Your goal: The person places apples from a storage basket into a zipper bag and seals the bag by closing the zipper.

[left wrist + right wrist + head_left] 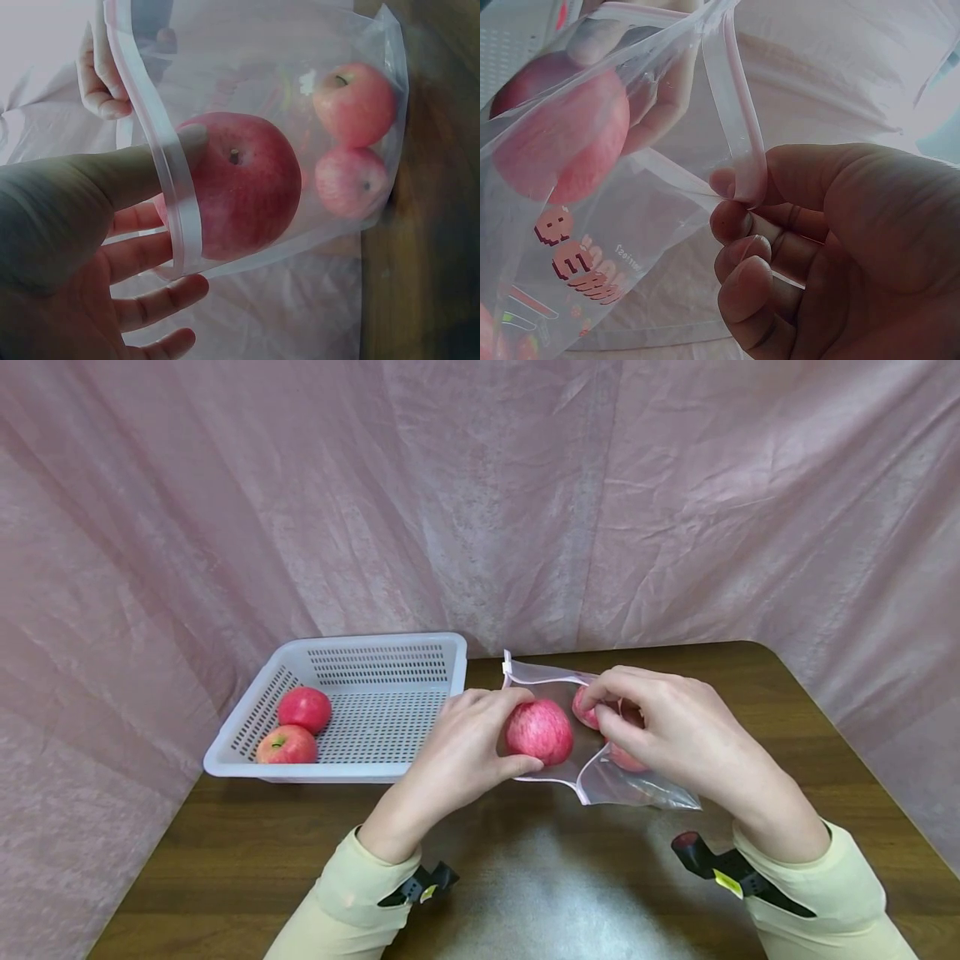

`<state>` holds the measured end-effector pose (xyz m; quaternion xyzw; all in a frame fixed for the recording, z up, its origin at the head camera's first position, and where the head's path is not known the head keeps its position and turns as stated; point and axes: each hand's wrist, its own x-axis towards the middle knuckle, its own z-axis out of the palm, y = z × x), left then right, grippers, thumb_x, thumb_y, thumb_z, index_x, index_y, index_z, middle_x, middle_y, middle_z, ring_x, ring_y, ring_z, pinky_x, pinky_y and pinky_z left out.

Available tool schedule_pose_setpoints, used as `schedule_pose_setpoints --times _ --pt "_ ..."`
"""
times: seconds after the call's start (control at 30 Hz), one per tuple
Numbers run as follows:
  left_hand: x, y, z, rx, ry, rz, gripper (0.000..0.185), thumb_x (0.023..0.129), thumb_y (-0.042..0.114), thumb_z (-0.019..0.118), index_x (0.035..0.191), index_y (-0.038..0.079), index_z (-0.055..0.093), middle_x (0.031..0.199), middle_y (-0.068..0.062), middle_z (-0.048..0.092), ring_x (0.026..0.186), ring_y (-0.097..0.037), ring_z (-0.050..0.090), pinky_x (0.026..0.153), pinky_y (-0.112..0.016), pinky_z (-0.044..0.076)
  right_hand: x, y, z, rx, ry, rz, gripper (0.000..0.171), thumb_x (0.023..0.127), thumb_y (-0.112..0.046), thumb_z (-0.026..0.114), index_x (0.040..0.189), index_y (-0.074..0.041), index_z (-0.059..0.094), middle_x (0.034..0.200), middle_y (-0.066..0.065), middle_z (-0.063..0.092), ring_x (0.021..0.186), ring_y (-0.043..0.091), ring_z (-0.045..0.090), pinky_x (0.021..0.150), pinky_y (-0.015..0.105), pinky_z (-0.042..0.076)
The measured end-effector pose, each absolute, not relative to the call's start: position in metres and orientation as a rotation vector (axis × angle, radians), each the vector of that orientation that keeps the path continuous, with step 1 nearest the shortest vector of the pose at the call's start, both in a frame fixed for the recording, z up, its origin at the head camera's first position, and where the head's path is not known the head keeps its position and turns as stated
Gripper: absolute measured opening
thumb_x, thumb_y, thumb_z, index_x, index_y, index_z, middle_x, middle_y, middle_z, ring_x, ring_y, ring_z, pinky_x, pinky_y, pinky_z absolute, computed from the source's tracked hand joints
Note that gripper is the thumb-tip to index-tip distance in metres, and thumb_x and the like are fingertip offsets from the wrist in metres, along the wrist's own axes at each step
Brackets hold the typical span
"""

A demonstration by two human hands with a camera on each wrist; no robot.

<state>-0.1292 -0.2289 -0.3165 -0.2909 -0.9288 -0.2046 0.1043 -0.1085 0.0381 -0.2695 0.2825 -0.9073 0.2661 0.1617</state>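
Observation:
My left hand (468,747) grips a red apple (538,731) at the mouth of a clear zip bag (600,772) lying on the brown table (247,843). In the left wrist view that apple (240,184) sits just inside the bag's white rim (169,180), thumb over it, with two smaller apples (354,101) deeper in the bag. My right hand (660,727) pinches the upper edge of the bag's mouth, holding it apart. The right wrist view shows its thumb and fingers (739,184) pinched on the zip strip (735,112).
A white perforated basket (375,647) stands at the table's back left, holding two red apples (303,708). Pink cloth (525,485) hangs behind and at both sides. The table's rounded right edge (840,718) is close by.

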Motion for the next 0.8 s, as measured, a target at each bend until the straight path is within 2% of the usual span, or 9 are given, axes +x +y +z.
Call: schedule_pose_setpoints --times 0.33,0.8 --pt "-0.1288 -0.2265 -0.3205 -0.899 -2.746 -0.589 0.067 0.084 0.04 0.099 0.141 0.021 0.069 0.137 0.004 0.073 0.129 -0.026 0.061 0.111 -0.053 0.044 -0.1087 0.0375 -0.27 0.799 -2.598 0.764 0.021 0.099 -0.013 0.077 0.109 -0.031 0.082 0.105 -0.019 0.076 0.079 0.003 0.063 0.071 0.038 0.052" --pt "-0.1284 -0.2287 -0.3228 -0.98 -2.691 -0.568 0.054 0.096 0.034 0.089 0.143 0.019 0.068 0.141 0.003 0.072 0.136 -0.026 0.06 0.119 -0.05 0.039 -0.1069 0.0392 -0.2719 0.786 -2.572 0.742 0.026 0.097 -0.008 0.071 0.108 -0.029 0.082 0.1 -0.018 0.075 0.078 0.008 0.06 0.07 0.037 0.049"
